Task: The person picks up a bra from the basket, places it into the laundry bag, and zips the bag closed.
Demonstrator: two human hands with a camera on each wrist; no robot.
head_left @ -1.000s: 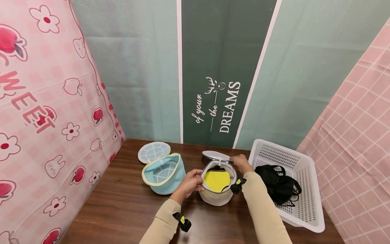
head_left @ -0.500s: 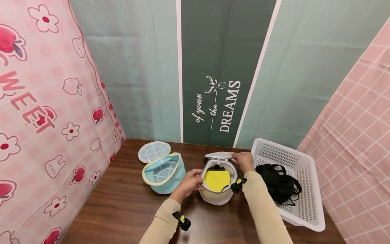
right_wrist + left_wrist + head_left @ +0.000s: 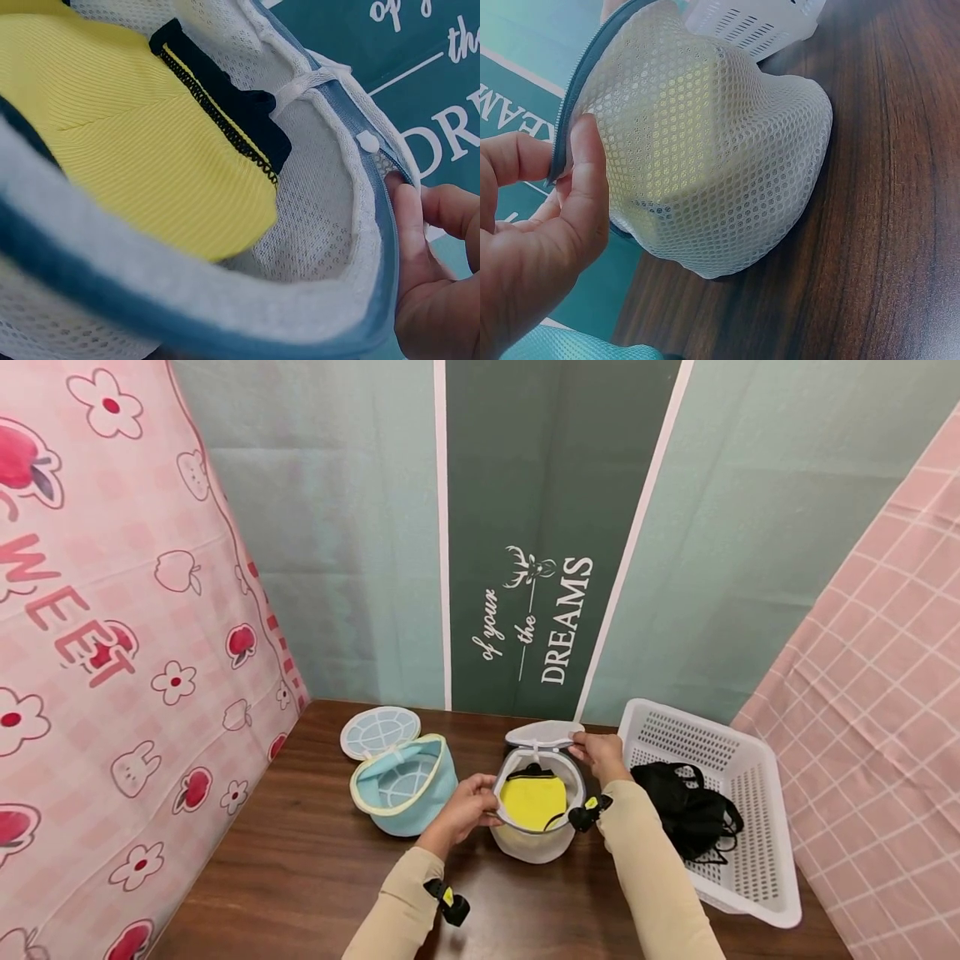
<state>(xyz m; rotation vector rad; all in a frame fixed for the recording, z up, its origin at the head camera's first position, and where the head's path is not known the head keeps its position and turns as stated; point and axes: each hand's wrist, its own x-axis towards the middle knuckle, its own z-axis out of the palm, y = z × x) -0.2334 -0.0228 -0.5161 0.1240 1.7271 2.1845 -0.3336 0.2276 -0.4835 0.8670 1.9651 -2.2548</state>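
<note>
Reaching forward with the left arm and right arm, angling both kinda inward, long-sleeved in beige. Pinching thumb-against-finger style with the left hand, and doing pretty much the same with the right hand, just held a bit farther out in front.

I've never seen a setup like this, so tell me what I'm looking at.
No machine here: a person's bare left hand and right hand do the work. The widest picture comes from a camera on the head; the other two come from small black cameras on the wrists.

On the brown wood-grain table stand a round light-blue mesh bag, lid open, a round white mesh bag, and a white plastic basket holding black fabric.

The left hand pinches the white bag's rim; the right grips its pale lid. Inside sits yellow fabric with black trim.
</note>
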